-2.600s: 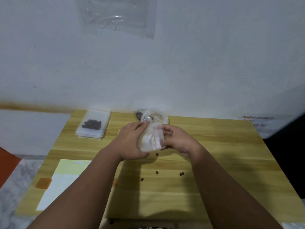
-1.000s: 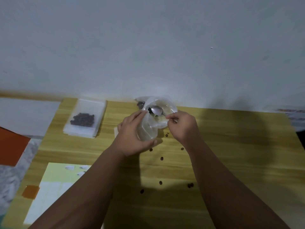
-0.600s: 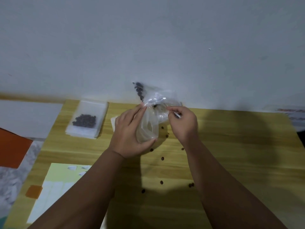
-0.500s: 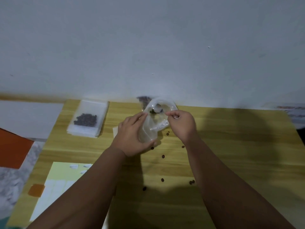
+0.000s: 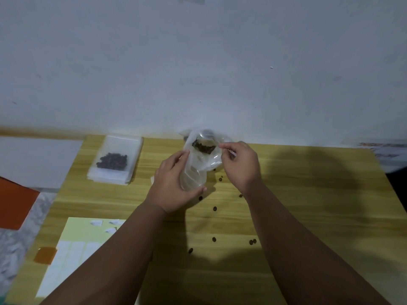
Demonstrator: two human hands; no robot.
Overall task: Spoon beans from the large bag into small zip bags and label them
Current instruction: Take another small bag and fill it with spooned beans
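Note:
My left hand point(image 5: 171, 186) grips a clear small zip bag point(image 5: 193, 177) and holds it upright with its mouth open, at the back middle of the wooden table point(image 5: 308, 194). My right hand point(image 5: 240, 164) pinches the handle of a metal spoon point(image 5: 231, 154). The spoon's bowl carries a heap of dark beans point(image 5: 203, 147) at the bag's mouth. The large bag point(image 5: 207, 133) shows only as crumpled clear plastic behind it, against the wall.
A stack of small zip bags point(image 5: 114, 161) lies at the back left, the top one holding beans. A sheet of white labels point(image 5: 72, 245) lies at the front left. Several loose beans point(image 5: 214, 208) are scattered on the table between my arms.
The spoon went into the large bag and came back loaded with beans, now at the small bag's mouth. My left hand has kept the small bag open in about the same place.

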